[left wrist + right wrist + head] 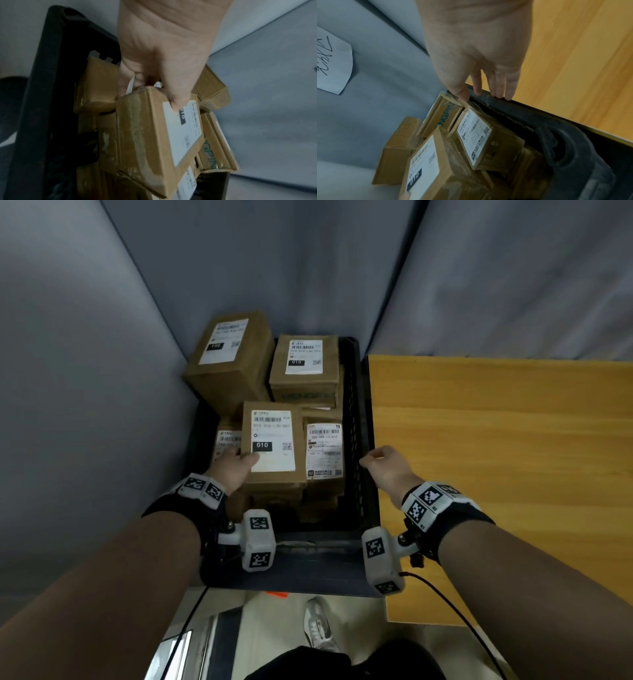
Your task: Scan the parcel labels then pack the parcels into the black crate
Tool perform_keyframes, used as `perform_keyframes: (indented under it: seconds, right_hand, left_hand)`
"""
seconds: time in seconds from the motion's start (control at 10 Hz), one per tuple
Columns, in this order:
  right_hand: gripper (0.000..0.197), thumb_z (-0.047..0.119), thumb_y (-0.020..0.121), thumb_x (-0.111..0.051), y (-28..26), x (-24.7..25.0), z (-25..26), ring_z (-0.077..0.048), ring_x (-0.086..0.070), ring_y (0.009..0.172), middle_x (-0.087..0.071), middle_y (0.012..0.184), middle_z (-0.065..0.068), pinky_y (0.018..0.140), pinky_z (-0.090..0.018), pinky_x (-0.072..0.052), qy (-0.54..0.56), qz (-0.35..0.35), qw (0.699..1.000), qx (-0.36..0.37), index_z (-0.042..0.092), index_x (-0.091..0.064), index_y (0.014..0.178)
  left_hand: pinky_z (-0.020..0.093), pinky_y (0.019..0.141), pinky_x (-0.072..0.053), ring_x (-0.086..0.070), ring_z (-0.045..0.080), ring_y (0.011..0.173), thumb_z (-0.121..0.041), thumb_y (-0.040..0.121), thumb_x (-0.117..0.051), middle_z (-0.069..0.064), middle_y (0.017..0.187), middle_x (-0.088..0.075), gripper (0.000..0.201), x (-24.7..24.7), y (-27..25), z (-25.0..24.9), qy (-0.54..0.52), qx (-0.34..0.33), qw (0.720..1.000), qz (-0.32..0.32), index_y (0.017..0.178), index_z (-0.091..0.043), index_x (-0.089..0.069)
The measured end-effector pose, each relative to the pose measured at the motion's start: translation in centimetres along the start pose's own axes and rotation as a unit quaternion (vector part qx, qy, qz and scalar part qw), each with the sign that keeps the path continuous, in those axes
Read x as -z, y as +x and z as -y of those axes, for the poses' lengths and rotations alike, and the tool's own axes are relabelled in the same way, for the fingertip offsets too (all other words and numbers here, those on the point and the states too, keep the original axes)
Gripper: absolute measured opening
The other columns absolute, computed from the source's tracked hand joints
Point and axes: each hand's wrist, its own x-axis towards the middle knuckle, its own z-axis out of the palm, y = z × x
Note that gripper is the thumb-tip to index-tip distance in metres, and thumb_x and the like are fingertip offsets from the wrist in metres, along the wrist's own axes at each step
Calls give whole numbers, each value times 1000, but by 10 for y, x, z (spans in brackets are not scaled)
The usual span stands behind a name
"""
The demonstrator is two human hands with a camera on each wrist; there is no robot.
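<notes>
The black crate [365,440] [42,94] [539,121] stands in a grey corner and holds several brown cardboard parcels with white labels. My left hand [236,465] [168,67] grips the near-left corner of the top parcel marked "010" [274,446] [154,135] [426,169], thumb on its label, fingers hidden beneath. This parcel lies on top of the others, near the front. My right hand [383,465] [479,54] holds the crate's right rim, thumb on the inner edge and fingertips on the outer edge.
A tall parcel [227,361] sticks up at the crate's back left, beside a second "010" parcel [305,364]. Another labelled parcel [323,453] lies by the right wall. A wooden table [496,457] adjoins the crate's right side. Grey panels close in left and behind.
</notes>
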Motion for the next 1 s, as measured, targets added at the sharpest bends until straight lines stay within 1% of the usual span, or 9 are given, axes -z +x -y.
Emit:
perform_keyframes:
  seconds: [0.1, 0.2, 0.3, 0.4, 0.5, 0.6, 0.7, 0.9, 1.0]
  right_hand:
    - [32, 21, 97, -53, -3, -4, -3, -18, -47, 65, -53, 75, -5, 70, -38, -46, 1, -4, 1000, -4, 5, -53, 124]
    - [32, 20, 98, -52, -6, -6, -2, -24, -50, 81, -61, 106, -16, 91, -46, -49, -11, -2, 1000, -1, 2, -53, 124]
    - [39, 20, 97, -52, -6, -8, -2, -24, -50, 76, -60, 89, -14, 78, -41, -48, -26, 1, 1000, 15, -5, -51, 128]
    - [37, 24, 97, -54, -3, -7, -4, -14, -50, 72, -50, 83, 1, 76, -35, -46, -39, 12, 999, 16, 6, -48, 128]
    - [40, 25, 96, -54, -2, -5, -3, -11, -48, 73, -49, 85, 2, 76, -33, -45, -51, 27, 998, 25, 7, -46, 131]
    - [39, 24, 97, -54, -3, 0, -1, -11, -48, 71, -50, 84, 1, 67, -29, -42, -64, 34, 997, 38, 6, -46, 130]
    - [35, 23, 97, -53, -5, 6, 6, -14, -47, 64, -50, 76, -2, 57, -27, -38, -67, 26, 996, 56, 5, -49, 127]
    - [39, 22, 98, -51, -7, 28, 20, -14, -37, 58, -41, 69, 0, 56, -26, -33, -62, 19, 995, 83, 1, -49, 131]
    - [38, 24, 98, -51, -9, 46, 23, -13, -39, 60, -42, 72, 2, 62, -28, -39, -58, 10, 995, 86, 6, -47, 131]
  left_hand:
    - [46, 100, -46, -57, 30, 115, -28, 96, -55, 6, 129, -60, 43, -2, 3, -4, 48, -64, 997, -18, 136, -18, -48]
    - [45, 95, -50, -58, 30, 113, -18, 94, -56, 6, 130, -59, 46, -9, 9, -14, 64, -87, 994, -21, 139, -20, -44]
    - [35, 97, -45, -55, 33, 118, -14, 93, -56, 15, 131, -58, 42, -13, 18, -22, 152, -73, 985, -46, 134, -8, -48]
    - [33, 93, -42, -53, 34, 120, -10, 94, -53, 19, 132, -56, 40, -17, 24, -27, 186, -70, 978, -62, 132, -1, -46]
    - [34, 91, -43, -55, 34, 118, -10, 93, -53, 19, 130, -57, 38, -17, 21, -29, 199, -63, 975, -70, 130, -1, -46]
    - [36, 93, -43, -55, 34, 118, -14, 93, -53, 18, 131, -57, 40, -16, 18, -27, 212, -70, 972, -75, 130, -2, -45]
    - [34, 90, -42, -55, 33, 118, -16, 94, -53, 17, 131, -56, 41, -15, 8, -32, 208, -71, 972, -82, 132, -2, -44]
    - [36, 83, -45, -59, 34, 109, -20, 95, -54, 18, 123, -61, 38, -14, -9, -56, 203, -92, 969, -107, 125, 1, -46]
    - [36, 83, -47, -60, 33, 108, -19, 95, -53, 15, 120, -62, 37, -17, -17, -73, 194, -106, 968, -122, 127, -1, -45]
